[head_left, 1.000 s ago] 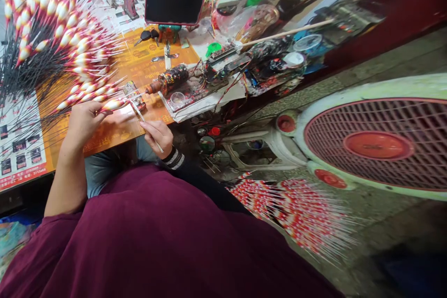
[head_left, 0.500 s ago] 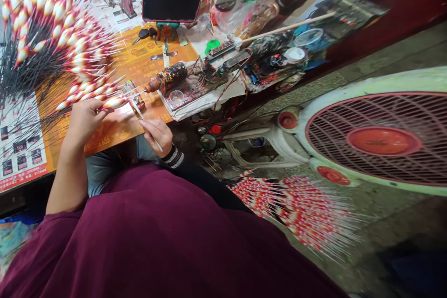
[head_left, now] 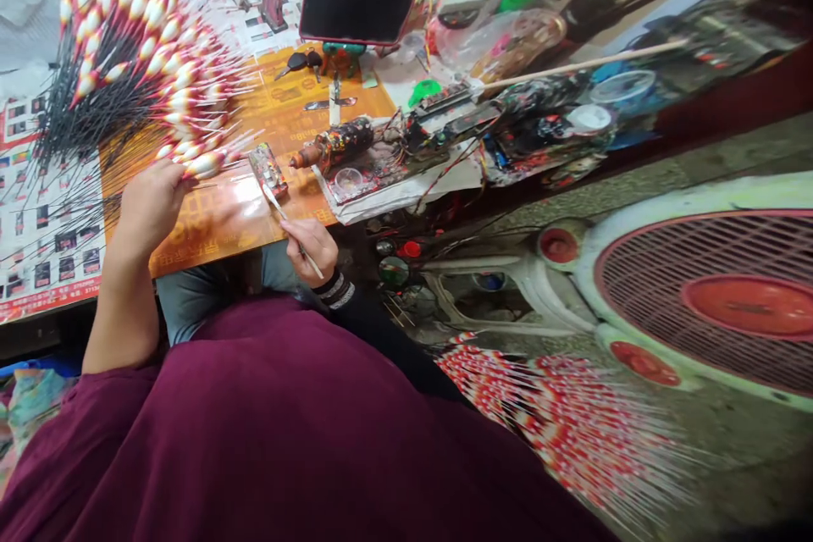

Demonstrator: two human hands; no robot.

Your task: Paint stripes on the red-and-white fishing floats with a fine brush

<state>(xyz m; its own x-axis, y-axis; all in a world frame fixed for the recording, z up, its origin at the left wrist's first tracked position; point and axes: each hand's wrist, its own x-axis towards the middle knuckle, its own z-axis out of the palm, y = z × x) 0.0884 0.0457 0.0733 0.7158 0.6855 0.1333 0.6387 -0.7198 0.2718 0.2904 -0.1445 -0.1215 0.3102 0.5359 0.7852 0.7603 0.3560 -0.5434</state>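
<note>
My left hand [head_left: 149, 212] grips a fishing float [head_left: 203, 163] with a white and red tapered body, its black stem running left. My right hand [head_left: 309, 247] is shut on a thin paintbrush [head_left: 280, 213], whose tip rests near a small paint-smeared box [head_left: 268, 171]. Both hands are above an orange printed mat [head_left: 285, 114]. A large fan-shaped bunch of finished floats [head_left: 143, 51] lies just beyond my left hand, its stems overlapping the mat.
A paint-spattered rotary tool [head_left: 334, 146] lies on papers beside the mat, behind a propped phone [head_left: 359, 7] and keys [head_left: 298, 61]. Below the table edge, a floor fan [head_left: 699, 305] and another bunch of red-and-white floats [head_left: 559, 415] stand to the right.
The whole view has shifted right and slightly down in frame as my head turned. My hands keep their grips, and the brush tip sits close to the small box.
</note>
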